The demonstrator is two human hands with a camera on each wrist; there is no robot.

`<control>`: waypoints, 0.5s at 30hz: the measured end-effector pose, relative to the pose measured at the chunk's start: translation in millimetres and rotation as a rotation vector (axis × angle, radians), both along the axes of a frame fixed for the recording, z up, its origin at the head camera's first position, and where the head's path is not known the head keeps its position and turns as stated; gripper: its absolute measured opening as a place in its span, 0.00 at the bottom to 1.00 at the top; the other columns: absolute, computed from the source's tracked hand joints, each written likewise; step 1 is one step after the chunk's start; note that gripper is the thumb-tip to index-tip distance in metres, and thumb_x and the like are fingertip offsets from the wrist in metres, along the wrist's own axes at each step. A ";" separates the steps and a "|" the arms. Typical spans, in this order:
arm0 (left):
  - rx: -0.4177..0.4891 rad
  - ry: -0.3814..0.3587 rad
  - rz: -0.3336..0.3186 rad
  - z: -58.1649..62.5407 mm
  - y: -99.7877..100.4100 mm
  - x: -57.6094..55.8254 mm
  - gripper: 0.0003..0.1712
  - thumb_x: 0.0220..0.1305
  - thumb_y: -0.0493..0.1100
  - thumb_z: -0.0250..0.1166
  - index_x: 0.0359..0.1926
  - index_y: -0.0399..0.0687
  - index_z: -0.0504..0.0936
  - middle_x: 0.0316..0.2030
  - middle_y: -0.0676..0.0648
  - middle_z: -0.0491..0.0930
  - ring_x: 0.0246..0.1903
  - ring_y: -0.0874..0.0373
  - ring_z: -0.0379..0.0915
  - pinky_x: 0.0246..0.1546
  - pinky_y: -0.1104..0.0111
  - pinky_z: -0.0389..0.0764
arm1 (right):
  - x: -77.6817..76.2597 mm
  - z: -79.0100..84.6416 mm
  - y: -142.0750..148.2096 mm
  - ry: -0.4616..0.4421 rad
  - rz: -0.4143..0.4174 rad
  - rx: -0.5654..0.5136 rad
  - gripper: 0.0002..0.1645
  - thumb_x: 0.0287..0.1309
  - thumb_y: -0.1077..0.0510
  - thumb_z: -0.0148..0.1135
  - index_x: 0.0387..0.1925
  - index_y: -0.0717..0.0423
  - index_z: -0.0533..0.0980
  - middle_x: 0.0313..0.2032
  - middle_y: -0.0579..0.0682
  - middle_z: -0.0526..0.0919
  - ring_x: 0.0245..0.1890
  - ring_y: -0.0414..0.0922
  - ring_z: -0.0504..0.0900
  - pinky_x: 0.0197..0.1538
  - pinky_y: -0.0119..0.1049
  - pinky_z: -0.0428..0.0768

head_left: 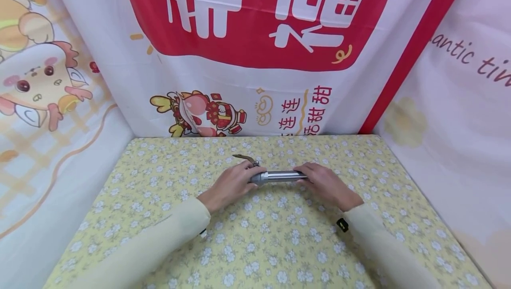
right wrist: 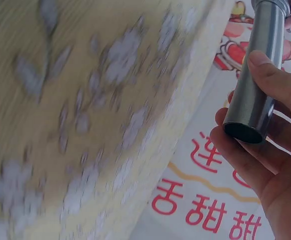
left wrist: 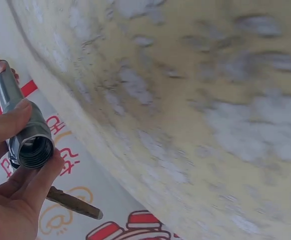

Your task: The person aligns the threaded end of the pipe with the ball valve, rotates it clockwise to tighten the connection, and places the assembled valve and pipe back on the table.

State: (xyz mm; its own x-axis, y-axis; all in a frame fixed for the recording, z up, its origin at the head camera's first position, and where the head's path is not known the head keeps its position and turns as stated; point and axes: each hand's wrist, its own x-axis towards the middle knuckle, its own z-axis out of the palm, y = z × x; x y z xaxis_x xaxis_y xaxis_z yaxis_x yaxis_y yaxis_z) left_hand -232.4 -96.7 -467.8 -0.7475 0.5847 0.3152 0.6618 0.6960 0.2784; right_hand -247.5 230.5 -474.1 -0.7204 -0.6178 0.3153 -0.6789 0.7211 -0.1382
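Note:
A silver metal pipe [head_left: 281, 176] is held level above the table, joined at its left end to a grey metal ball valve [head_left: 259, 179]. My left hand [head_left: 230, 187] grips the valve, with the thumb on top and fingers beneath. From the valve sticks a brownish lever [head_left: 244, 158]; the left wrist view shows it below the fingers, along with the valve's open threaded mouth [left wrist: 35, 150]. My right hand [head_left: 329, 186] holds the pipe near its right end, thumb on one side and fingers round the other. In the right wrist view, the pipe's round end [right wrist: 244, 132] is open and dark inside.
A yellow flowered cloth [head_left: 259, 244] covers the table. Printed white fabric [head_left: 247, 76] hangs behind the table's back edge, with more hanging fabric [head_left: 451, 116] at the right and on the left. A small black item [head_left: 342, 224] shows at the right wrist.

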 end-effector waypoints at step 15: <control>-0.015 -0.070 0.002 17.8 68.4 -44.3 0.32 0.67 0.38 0.78 0.71 0.55 0.83 0.56 0.45 0.85 0.50 0.52 0.84 0.53 0.60 0.87 | -34.6 14.0 55.4 0.015 -0.084 0.128 0.24 0.66 0.59 0.78 0.61 0.54 0.83 0.52 0.57 0.90 0.50 0.55 0.90 0.52 0.59 0.89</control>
State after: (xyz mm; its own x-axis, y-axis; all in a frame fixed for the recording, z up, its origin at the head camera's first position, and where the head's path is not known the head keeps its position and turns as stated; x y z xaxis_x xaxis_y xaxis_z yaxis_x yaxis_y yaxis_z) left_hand -276.7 -28.3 -449.9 -0.7690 0.5870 0.2533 0.6393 0.7019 0.3140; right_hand -282.1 285.9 -460.1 -0.7670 -0.5914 0.2489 -0.6168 0.7865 -0.0323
